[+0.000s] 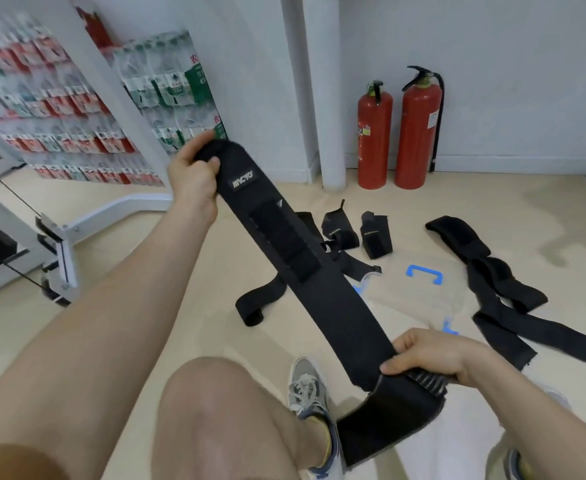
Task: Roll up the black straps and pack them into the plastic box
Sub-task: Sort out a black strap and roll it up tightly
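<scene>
A wide black strap (305,271) with a small logo patch is stretched taut between my hands, above the floor. My left hand (191,178) grips its far, folded end. My right hand (433,355) pinches it near me, and the strap's tail hangs below that hand over my shoe. Behind the strap, a clear plastic box (419,296) with blue latches lies on the floor. Two short black wraps (374,237) stand beyond the box. More black straps lie loose on the floor to the right (502,299) and partly hidden behind the held strap (256,303).
Two red fire extinguishers (399,133) stand by the wall next to a white pillar (322,98). Packs of bottled water (166,88) are stacked at the back left. A white gym machine frame (59,237) stands at left. My knee (222,420) and shoe (312,389) are below.
</scene>
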`<state>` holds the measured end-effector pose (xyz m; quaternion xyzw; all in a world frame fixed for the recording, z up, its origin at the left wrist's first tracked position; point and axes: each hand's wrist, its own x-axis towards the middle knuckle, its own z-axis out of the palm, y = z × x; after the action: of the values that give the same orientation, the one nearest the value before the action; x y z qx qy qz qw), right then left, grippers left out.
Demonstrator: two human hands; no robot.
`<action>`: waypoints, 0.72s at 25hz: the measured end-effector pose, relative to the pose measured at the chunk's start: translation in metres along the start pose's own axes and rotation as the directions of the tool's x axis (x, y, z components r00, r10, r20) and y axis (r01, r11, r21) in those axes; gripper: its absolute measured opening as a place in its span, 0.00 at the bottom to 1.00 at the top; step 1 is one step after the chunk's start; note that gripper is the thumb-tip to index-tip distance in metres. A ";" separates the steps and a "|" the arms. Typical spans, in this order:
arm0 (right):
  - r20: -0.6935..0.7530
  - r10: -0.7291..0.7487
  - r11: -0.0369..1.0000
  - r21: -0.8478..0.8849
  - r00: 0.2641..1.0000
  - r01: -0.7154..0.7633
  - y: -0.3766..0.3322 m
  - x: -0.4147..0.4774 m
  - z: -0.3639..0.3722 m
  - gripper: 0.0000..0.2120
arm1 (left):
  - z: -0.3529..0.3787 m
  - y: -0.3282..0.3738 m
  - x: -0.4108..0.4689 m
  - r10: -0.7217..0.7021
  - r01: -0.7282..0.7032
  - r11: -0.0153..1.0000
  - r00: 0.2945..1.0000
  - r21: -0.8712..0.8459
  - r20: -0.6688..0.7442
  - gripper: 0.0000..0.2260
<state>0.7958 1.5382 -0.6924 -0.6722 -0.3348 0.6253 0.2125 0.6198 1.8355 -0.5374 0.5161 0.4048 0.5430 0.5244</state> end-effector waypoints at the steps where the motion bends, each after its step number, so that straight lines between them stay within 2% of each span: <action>1: -0.032 -0.006 1.000 -0.011 0.999 0.005 -0.001 0.000 -0.002 0.17 | -0.008 -0.011 0.011 0.007 -0.007 1.000 1.000 0.029 -0.014 0.21; 2: -0.069 -0.032 0.999 0.008 0.997 0.033 -0.004 0.000 -0.004 0.15 | -0.018 -0.024 0.023 0.015 -0.013 0.994 1.000 0.112 -0.016 0.21; 3: -0.112 -0.067 0.996 0.049 0.991 0.073 -0.009 0.003 -0.005 0.12 | -0.029 -0.039 0.033 0.015 -0.016 0.955 1.000 0.297 0.005 0.21; 4: -0.162 -0.106 0.990 0.078 0.981 0.120 -0.016 0.010 -0.003 0.09 | -0.038 -0.054 0.039 -0.017 -0.018 0.821 0.998 0.570 0.057 0.23; 5: -0.202 -0.144 0.985 0.064 0.969 0.160 -0.023 0.019 0.000 0.06 | -0.045 -0.073 0.035 -0.118 -0.029 0.573 0.986 0.819 0.117 0.26; 6: -0.229 -0.175 0.984 -0.010 0.957 0.178 -0.031 0.031 0.006 0.03 | -0.047 -0.091 0.021 -0.250 -0.098 0.334 0.950 0.938 0.188 0.28; 7: -0.247 -0.216 0.974 -0.120 0.945 0.191 -0.040 0.043 0.013 0.02 | -0.044 -0.107 -0.001 -0.390 -0.213 0.252 0.870 0.944 0.301 0.29; 8: -0.258 -0.274 0.947 -0.240 0.926 0.213 -0.049 0.058 0.021 0.03 | -0.038 -0.122 -0.028 -0.508 -0.319 0.334 0.732 0.887 0.455 0.28; 9: -0.266 -0.331 0.909 -0.346 0.905 0.231 -0.056 0.072 0.029 0.07 | -0.029 -0.136 -0.057 -0.575 -0.365 0.467 0.567 0.806 0.590 0.27; 10: -0.281 -0.370 0.879 -0.413 0.886 0.236 -0.061 0.083 0.035 0.10 | -0.021 -0.147 -0.084 -0.610 -0.343 0.573 0.427 0.744 0.667 0.26; 11: -0.304 -0.377 0.869 -0.443 0.875 0.221 -0.062 0.092 0.038 0.13 | -0.014 -0.158 -0.104 -0.627 -0.297 0.632 0.347 0.716 0.697 0.23; 13: -0.309 -0.344 0.878 -0.441 0.887 0.187 -0.052 0.100 0.039 0.15 | -0.011 -0.180 -0.119 -0.642 -0.271 0.646 0.313 0.714 0.700 0.20; 15: -0.317 -0.288 0.901 -0.408 0.904 0.144 -0.036 0.099 0.034 0.16 | -0.010 -0.189 -0.118 -0.653 -0.396 0.584 0.289 0.709 0.700 0.20; 17: -0.351 -0.235 0.937 -0.332 0.906 0.114 -0.026 0.091 0.028 0.16 | -0.005 -0.190 -0.115 -0.627 -0.514 0.519 0.314 0.683 0.713 0.14; 18: -0.377 -0.214 0.955 -0.275 0.901 0.112 -0.024 0.086 0.023 0.15 | 0.000 -0.188 -0.115 -0.599 -0.520 0.521 0.343 0.677 0.724 0.11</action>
<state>0.7677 1.6132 -0.7385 -0.7767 -0.4144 0.4069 0.2437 0.6385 1.7450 -0.7370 0.8944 0.2468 -0.1519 0.3407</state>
